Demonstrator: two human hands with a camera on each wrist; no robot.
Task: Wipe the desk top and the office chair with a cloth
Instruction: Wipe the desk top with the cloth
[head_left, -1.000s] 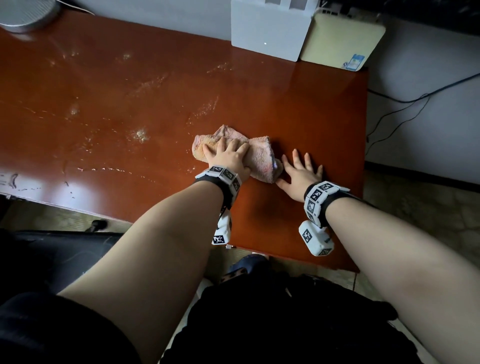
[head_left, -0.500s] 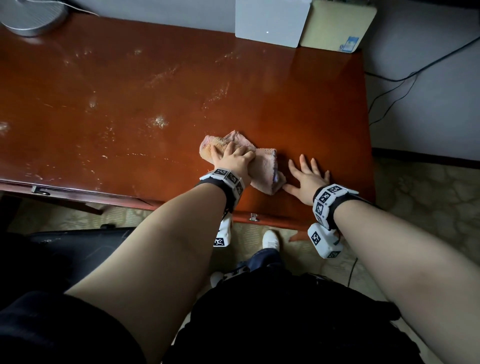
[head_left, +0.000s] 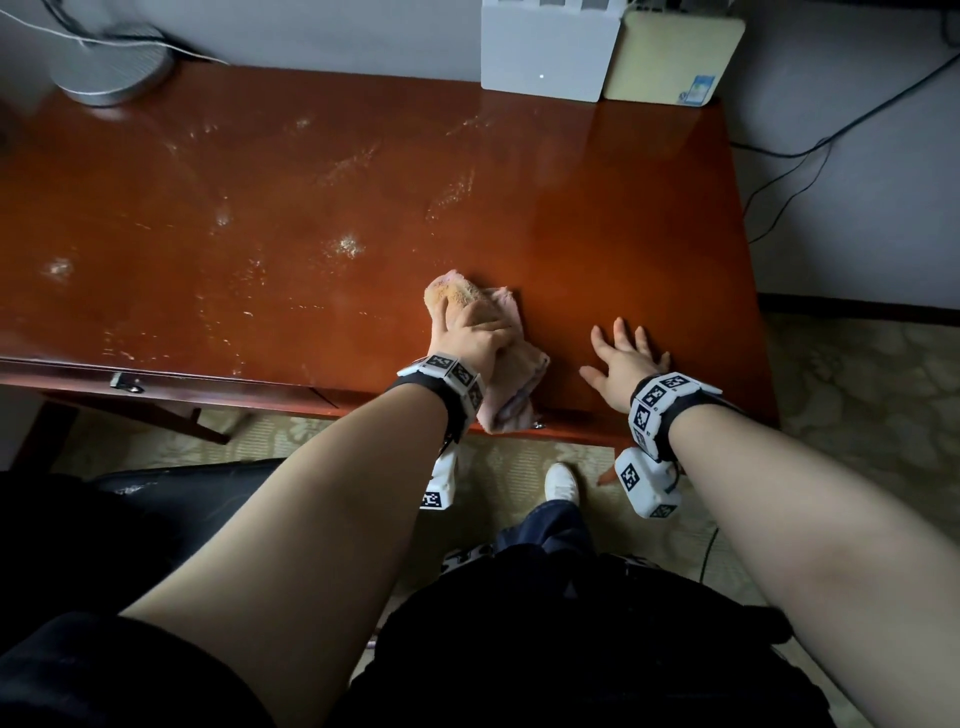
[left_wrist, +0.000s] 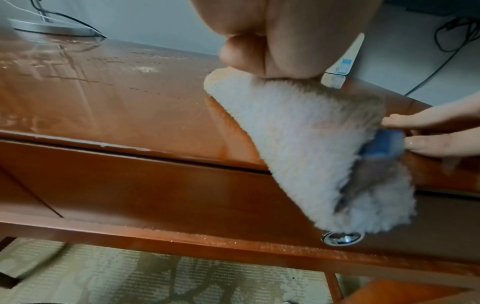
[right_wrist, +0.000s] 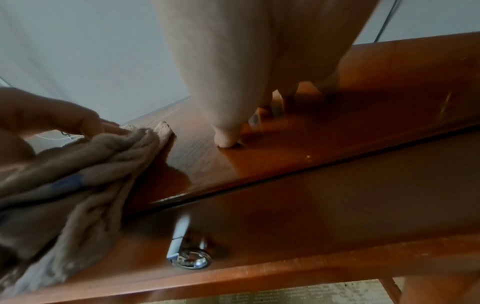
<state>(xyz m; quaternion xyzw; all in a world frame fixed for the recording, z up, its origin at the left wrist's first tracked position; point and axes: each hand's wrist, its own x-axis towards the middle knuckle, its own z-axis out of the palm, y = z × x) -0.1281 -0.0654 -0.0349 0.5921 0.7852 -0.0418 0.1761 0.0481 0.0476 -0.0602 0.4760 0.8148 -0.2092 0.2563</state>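
Note:
A pink-beige terry cloth (head_left: 511, 395) lies bunched at the front edge of the red-brown desk top (head_left: 597, 208), and part of it hangs over the edge. My left hand (head_left: 467, 332) grips the cloth (left_wrist: 298, 144) from above with curled fingers. My right hand (head_left: 623, 353) lies flat on the desk to the right of the cloth, fingers spread and holding nothing. In the right wrist view the cloth (right_wrist: 78, 185) fills the lower left. The black office chair (head_left: 156, 499) shows at the lower left, below the desk.
Pale dust smears (head_left: 343, 244) mark the desk's left and middle. A round grey base (head_left: 111, 67) stands at the back left. A white box (head_left: 545, 52) and a beige box (head_left: 670, 57) stand at the back right. Cables (head_left: 779, 150) hang beyond the right edge. A drawer lock (left_wrist: 341, 238) sits under the cloth.
My left hand has drawn the cloth back to the desk's front edge, and its fingers have curled round it. The cloth now hangs over the edge. My right hand stays flat.

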